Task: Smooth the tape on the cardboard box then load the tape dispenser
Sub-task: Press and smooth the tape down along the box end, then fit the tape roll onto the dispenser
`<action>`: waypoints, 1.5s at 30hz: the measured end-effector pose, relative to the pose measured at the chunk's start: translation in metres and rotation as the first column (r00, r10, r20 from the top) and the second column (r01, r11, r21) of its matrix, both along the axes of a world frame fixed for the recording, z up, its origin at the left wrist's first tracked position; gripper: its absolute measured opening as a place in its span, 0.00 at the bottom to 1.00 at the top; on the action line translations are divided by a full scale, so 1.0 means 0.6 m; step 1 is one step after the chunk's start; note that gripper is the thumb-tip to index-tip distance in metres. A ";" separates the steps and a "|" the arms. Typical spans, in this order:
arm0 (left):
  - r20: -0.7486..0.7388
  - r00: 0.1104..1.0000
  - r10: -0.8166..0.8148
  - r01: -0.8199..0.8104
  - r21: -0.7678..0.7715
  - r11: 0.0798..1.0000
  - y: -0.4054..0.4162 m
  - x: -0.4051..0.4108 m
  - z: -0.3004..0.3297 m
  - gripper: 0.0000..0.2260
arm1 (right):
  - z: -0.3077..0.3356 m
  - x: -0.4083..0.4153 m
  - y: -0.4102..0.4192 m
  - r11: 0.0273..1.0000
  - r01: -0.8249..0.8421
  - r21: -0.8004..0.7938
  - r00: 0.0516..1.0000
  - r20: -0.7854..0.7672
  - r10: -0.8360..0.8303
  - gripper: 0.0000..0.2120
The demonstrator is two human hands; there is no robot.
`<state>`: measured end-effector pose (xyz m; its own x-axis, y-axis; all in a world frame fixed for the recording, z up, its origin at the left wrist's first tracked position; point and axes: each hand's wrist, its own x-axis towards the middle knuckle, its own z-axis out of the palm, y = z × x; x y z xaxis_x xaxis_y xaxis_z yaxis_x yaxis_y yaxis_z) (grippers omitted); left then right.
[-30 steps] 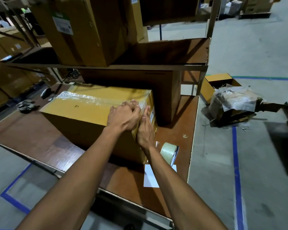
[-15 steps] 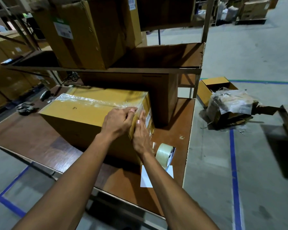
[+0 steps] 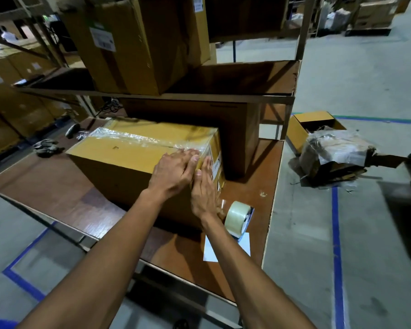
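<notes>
- Head view: both hands flat, gripping nothing, left hand and right hand pressing tape over box corner.
- Tape roll sits just beside on table.

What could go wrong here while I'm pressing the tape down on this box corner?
The clear tape along the top seam of the cardboard box looks wrinkled, so pressing with the left hand and right hand may lock creases in rather than flatten them. The tape roll stands on edge close to the right wrist near the table edge; a backward elbow move could knock it off.
</notes>
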<state>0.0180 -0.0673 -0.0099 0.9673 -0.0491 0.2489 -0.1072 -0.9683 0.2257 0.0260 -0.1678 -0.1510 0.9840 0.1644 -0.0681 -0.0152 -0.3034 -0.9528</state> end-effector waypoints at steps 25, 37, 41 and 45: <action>0.266 0.959 -0.096 0.156 -0.216 0.964 -0.180 -0.054 -0.048 0.21 | 0.053 0.004 -0.174 0.921 0.381 0.076 0.895 0.221 -0.388 0.13; -0.461 0.887 0.007 -0.223 -0.416 0.882 -0.208 -0.057 -0.209 0.26 | -0.046 -0.042 -0.229 0.865 0.487 -0.125 0.851 -0.158 -0.502 0.22; -0.624 0.781 0.027 -0.467 -0.554 0.689 -0.203 -0.040 -0.277 0.38 | -0.069 -0.060 -0.214 0.908 0.409 -0.092 0.880 -0.225 -0.419 0.26; -0.668 0.744 0.032 -0.589 -0.633 0.503 -0.198 -0.033 -0.315 0.57 | -0.082 -0.071 -0.202 0.936 0.344 -0.078 0.915 -0.196 -0.352 0.31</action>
